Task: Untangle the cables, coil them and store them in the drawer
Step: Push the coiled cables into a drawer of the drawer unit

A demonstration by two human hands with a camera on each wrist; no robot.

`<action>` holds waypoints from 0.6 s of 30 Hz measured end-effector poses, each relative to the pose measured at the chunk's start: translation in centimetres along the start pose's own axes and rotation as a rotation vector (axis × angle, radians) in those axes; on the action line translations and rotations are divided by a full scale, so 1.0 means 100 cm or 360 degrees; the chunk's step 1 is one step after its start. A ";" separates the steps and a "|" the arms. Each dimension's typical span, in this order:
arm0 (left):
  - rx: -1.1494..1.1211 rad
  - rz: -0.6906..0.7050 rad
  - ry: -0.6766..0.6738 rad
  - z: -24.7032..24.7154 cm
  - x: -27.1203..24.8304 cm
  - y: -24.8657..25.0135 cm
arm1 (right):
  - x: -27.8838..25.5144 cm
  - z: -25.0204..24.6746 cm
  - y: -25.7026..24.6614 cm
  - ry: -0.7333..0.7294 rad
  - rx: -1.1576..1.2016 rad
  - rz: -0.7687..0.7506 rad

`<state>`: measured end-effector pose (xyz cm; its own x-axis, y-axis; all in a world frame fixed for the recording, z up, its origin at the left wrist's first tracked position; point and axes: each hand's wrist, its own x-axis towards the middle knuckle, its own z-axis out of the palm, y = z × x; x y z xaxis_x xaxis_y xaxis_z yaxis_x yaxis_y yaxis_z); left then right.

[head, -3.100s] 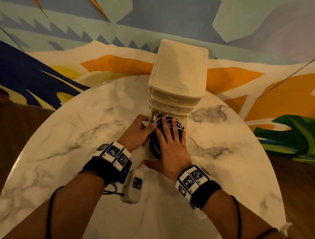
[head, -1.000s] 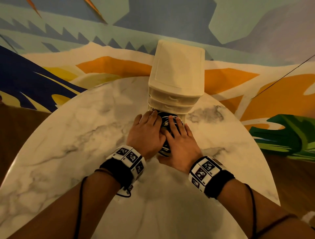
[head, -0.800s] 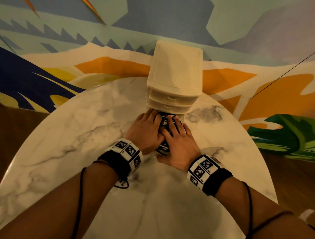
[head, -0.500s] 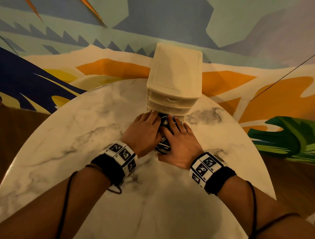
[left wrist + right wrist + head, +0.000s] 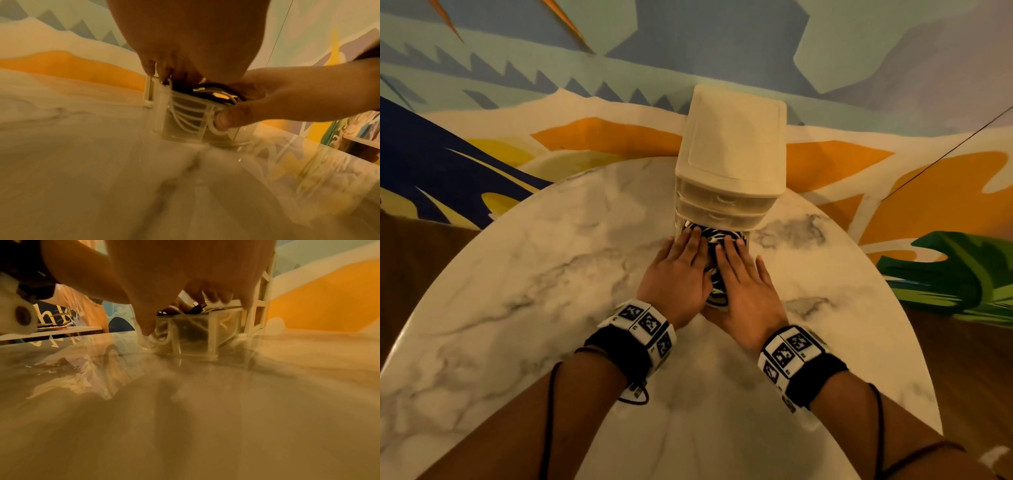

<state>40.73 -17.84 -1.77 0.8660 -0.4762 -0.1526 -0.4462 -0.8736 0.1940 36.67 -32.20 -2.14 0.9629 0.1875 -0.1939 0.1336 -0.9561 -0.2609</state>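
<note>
A cream drawer unit (image 5: 732, 144) stands at the far side of the marble table (image 5: 544, 274). Its clear bottom drawer (image 5: 164, 110) sticks out partway toward me, filled with coiled black and white cables (image 5: 722, 235). My left hand (image 5: 679, 272) lies flat on the left part of the coil, fingers straight. Beside it, my right hand (image 5: 743, 279) presses flat on the right part. In the left wrist view the right thumb (image 5: 226, 121) rests against the drawer's front wall. White loops (image 5: 185, 113) show through that wall. The right wrist view shows the drawer (image 5: 195, 337) under my palm.
The two upper drawers (image 5: 726, 198) are closed. Bare marble stretches to either side of the unit and in front of my wrists. A painted wall (image 5: 585, 68) rises right behind the table. The round table edge (image 5: 893, 294) drops off at the right.
The drawer has slid further into the unit. My left hand has moved from the drawer's left edge onto the cables, and both hands have travelled forward with the drawer.
</note>
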 end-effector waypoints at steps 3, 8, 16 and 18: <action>-0.0006 -0.0011 -0.0004 0.000 0.005 0.001 | 0.006 -0.002 0.003 -0.0090 -0.0073 -0.0096; -0.0072 0.0130 0.0121 -0.002 -0.002 0.008 | 0.008 -0.014 0.001 -0.0283 -0.0330 -0.0101; -0.0126 0.0201 0.0207 -0.004 0.004 0.008 | 0.008 -0.015 0.000 -0.0323 -0.0268 -0.0096; -0.0034 0.0199 0.0166 -0.004 0.005 0.007 | 0.007 -0.015 0.001 -0.0324 -0.0190 -0.0082</action>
<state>40.89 -18.68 -1.35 0.8232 -0.5672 -0.0244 -0.5481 -0.8052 0.2262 37.75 -32.47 -0.88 0.8888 0.2667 -0.3728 0.2197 -0.9617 -0.1642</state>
